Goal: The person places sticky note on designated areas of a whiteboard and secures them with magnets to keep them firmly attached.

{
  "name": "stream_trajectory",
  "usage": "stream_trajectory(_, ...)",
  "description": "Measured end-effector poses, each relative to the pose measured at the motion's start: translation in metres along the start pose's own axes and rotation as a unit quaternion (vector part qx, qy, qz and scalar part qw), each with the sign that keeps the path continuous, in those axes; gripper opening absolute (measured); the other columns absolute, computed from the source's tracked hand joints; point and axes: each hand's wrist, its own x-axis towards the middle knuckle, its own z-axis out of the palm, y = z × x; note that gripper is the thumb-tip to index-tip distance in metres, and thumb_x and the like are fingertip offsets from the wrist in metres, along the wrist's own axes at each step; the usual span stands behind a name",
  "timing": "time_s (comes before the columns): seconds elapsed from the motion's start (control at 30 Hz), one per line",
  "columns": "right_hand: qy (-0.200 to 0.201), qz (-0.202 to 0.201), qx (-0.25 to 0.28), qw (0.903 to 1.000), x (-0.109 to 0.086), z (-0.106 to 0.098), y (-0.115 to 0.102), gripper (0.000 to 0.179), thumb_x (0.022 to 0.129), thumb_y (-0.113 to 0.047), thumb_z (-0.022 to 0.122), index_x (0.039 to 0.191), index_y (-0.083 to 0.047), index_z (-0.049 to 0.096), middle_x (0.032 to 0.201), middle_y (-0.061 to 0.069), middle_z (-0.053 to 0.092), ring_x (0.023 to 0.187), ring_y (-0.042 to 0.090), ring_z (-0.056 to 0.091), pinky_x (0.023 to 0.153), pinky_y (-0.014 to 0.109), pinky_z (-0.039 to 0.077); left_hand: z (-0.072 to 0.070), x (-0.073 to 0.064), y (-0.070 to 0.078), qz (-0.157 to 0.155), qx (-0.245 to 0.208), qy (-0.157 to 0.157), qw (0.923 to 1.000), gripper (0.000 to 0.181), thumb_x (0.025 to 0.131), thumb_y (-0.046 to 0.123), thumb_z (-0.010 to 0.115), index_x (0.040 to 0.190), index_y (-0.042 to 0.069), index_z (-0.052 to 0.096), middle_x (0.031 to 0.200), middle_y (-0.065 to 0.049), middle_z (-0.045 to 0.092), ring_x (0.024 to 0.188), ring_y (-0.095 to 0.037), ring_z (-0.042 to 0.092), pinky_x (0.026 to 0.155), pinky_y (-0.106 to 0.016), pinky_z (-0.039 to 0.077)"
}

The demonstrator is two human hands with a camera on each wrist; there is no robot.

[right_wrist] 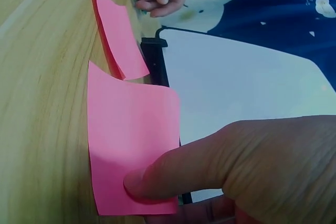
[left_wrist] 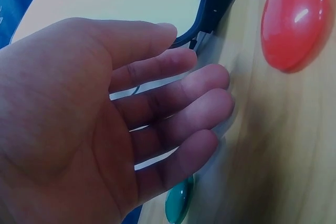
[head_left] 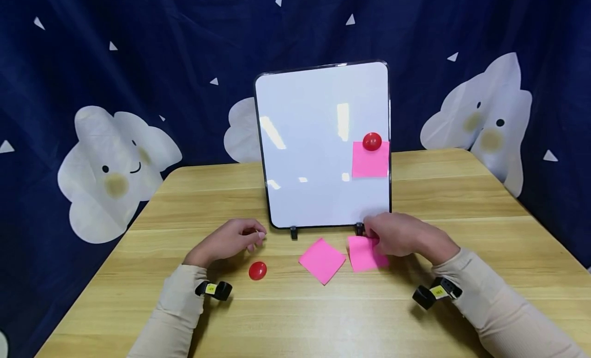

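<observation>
My right hand (head_left: 396, 235) pinches a pink sticky note (right_wrist: 134, 135) at its edge, thumb on the front and fingers behind, close to the foot of the whiteboard (head_left: 318, 142). To its left, a second pink sticky note (head_left: 322, 261) lies on the table with a raised edge. My left hand (head_left: 233, 238) holds nothing, its fingers loosely bent above the table. A red round magnet (head_left: 257, 270) lies near it, and a green magnet (left_wrist: 180, 199) shows past its fingers in the left wrist view, hidden in the head view.
On the right side of the whiteboard, another pink sticky note (head_left: 369, 163) hangs under a red round magnet (head_left: 372, 141). Black feet (head_left: 294, 233) hold the board upright on the wooden table (head_left: 295, 322). A dark blue curtain (head_left: 184, 40) with clouds hangs behind.
</observation>
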Motion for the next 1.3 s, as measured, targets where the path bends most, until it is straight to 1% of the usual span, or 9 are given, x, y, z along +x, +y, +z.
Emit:
stream_trajectory(0.2, 0.010, 0.007, -0.002, 0.9999, 0.000, -0.003, 0.001, 0.025, 0.085, -0.011, 0.077, 0.092, -0.016, 0.053, 0.074, 0.002, 0.052, 0.067, 0.017, 0.051, 0.059, 0.032, 0.041, -0.001, 0.000, -0.001, -0.012, 0.012, 0.002, 0.9999, 0.021, 0.102, 0.024, 0.061, 0.112, 0.008, 0.069, 0.091, -0.005, 0.067, 0.078, -0.022, 0.064, 0.077, -0.038, 0.049)
stream_trajectory(0.33, 0.026, -0.018, 0.003, 0.9995, -0.001, -0.003, 0.004, 0.026, 0.084, -0.008, 0.076, 0.091, -0.015, 0.052, 0.073, 0.001, 0.050, 0.066, 0.017, 0.050, 0.059, 0.031, 0.041, 0.000, 0.000, -0.002, -0.018, 0.020, 0.001, 0.9996, 0.016, 0.101, 0.022, 0.061, 0.107, 0.009, 0.069, 0.086, -0.005, 0.066, 0.076, -0.022, 0.061, 0.070, -0.036, 0.049)
stream_trajectory(0.43, 0.043, -0.044, 0.014, 0.9980, 0.000, -0.003, 0.007, 0.025, 0.085, -0.004, 0.074, 0.093, -0.015, 0.052, 0.074, 0.001, 0.050, 0.067, 0.016, 0.049, 0.060, 0.030, 0.041, 0.000, -0.002, -0.003, -0.023, 0.021, -0.007, 0.9995, 0.011, 0.099, 0.019, 0.063, 0.102, 0.011, 0.069, 0.082, -0.005, 0.064, 0.073, -0.022, 0.059, 0.066, -0.033, 0.047)
stream_trajectory(0.63, 0.067, -0.073, 0.070, 0.9926, 0.004, -0.002, 0.016, 0.023, 0.086, 0.000, 0.073, 0.098, -0.013, 0.057, 0.082, 0.002, 0.052, 0.076, 0.017, 0.051, 0.066, 0.033, 0.044, 0.001, -0.007, -0.004, -0.036, 0.028, -0.031, 0.9985, 0.006, 0.094, 0.024, 0.070, 0.095, 0.018, 0.071, 0.080, -0.001, 0.065, 0.070, -0.019, 0.056, 0.062, -0.031, 0.044)
stream_trajectory(0.7, 0.069, -0.071, 0.084, 0.9916, 0.005, -0.001, 0.018, 0.024, 0.086, -0.001, 0.073, 0.100, -0.013, 0.058, 0.083, 0.002, 0.053, 0.077, 0.018, 0.052, 0.067, 0.033, 0.045, 0.002, -0.007, -0.004, -0.034, 0.024, -0.043, 0.9982, 0.005, 0.093, 0.024, 0.072, 0.093, 0.019, 0.071, 0.078, -0.001, 0.064, 0.069, -0.018, 0.055, 0.061, -0.031, 0.044)
stream_trajectory(0.9, 0.075, -0.062, 0.100, 0.9902, 0.006, -0.003, 0.022, 0.026, 0.087, -0.002, 0.072, 0.107, -0.014, 0.060, 0.083, 0.001, 0.054, 0.077, 0.017, 0.053, 0.067, 0.033, 0.046, 0.003, -0.008, -0.002, -0.037, 0.018, -0.078, 0.9961, 0.005, 0.092, 0.022, 0.074, 0.092, 0.019, 0.072, 0.071, -0.002, 0.059, 0.062, -0.016, 0.051, 0.056, -0.030, 0.041)
stream_trajectory(1.03, 0.086, -0.067, 0.109, 0.9880, 0.005, -0.004, 0.021, 0.020, 0.088, -0.003, 0.072, 0.102, -0.013, 0.062, 0.081, 0.000, 0.053, 0.077, 0.017, 0.052, 0.065, 0.032, 0.045, 0.002, -0.009, -0.001, -0.028, 0.034, -0.085, 0.9954, 0.006, 0.091, 0.025, 0.075, 0.093, 0.020, 0.072, 0.074, 0.000, 0.060, 0.066, -0.016, 0.052, 0.059, -0.031, 0.042)
stream_trajectory(1.17, 0.097, -0.074, 0.110, 0.9865, 0.005, -0.005, 0.022, 0.014, 0.089, -0.005, 0.072, 0.094, -0.014, 0.062, 0.078, 0.000, 0.051, 0.074, 0.017, 0.051, 0.063, 0.032, 0.043, 0.001, -0.010, 0.000, -0.017, 0.035, -0.092, 0.9949, 0.008, 0.090, 0.024, 0.076, 0.095, 0.019, 0.072, 0.076, 0.000, 0.060, 0.068, -0.016, 0.052, 0.061, -0.031, 0.043)
stream_trajectory(1.3, 0.101, -0.066, 0.115, 0.9861, 0.006, -0.004, 0.023, 0.014, 0.091, -0.007, 0.072, 0.089, -0.015, 0.061, 0.076, 0.000, 0.051, 0.072, 0.017, 0.051, 0.062, 0.031, 0.043, 0.000, -0.012, 0.001, -0.020, 0.035, -0.103, 0.9938, 0.010, 0.089, 0.022, 0.077, 0.097, 0.018, 0.072, 0.076, 0.000, 0.062, 0.068, -0.016, 0.052, 0.061, -0.031, 0.042)
